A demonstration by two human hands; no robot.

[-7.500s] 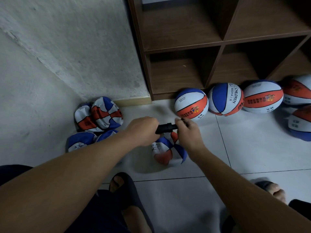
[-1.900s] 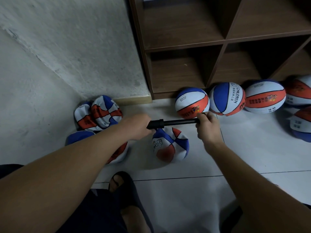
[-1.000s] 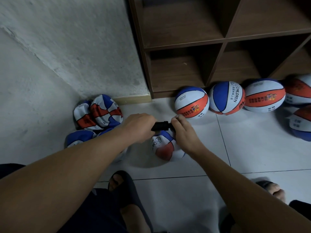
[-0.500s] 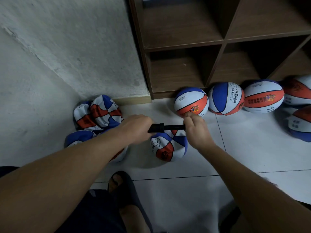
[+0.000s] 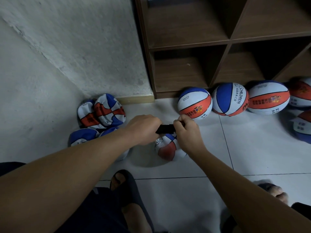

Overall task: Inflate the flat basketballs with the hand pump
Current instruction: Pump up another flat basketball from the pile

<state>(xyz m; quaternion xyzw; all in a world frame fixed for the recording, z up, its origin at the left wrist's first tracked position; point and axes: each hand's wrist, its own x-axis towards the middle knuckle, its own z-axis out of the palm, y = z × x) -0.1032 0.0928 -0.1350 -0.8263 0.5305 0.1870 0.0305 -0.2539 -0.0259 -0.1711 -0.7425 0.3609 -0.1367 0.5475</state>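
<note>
A black hand pump lies level between my two hands, just above a half-flat red, white and blue basketball on the floor. My left hand grips the pump's body. My right hand grips the handle end, pushed in close to the body so only a short black stretch shows. The needle and its joint with the ball are hidden under my hands. Several flat basketballs lie heaped in the wall corner to the left.
Several inflated basketballs line the floor in front of a brown wooden cube shelf. A rough white wall stands at left. My feet in dark slippers rest on the white tiled floor.
My right hand has pushed the pump handle back in toward my left hand; half a second ago the rod was drawn out. The ball on the floor stays in place.
</note>
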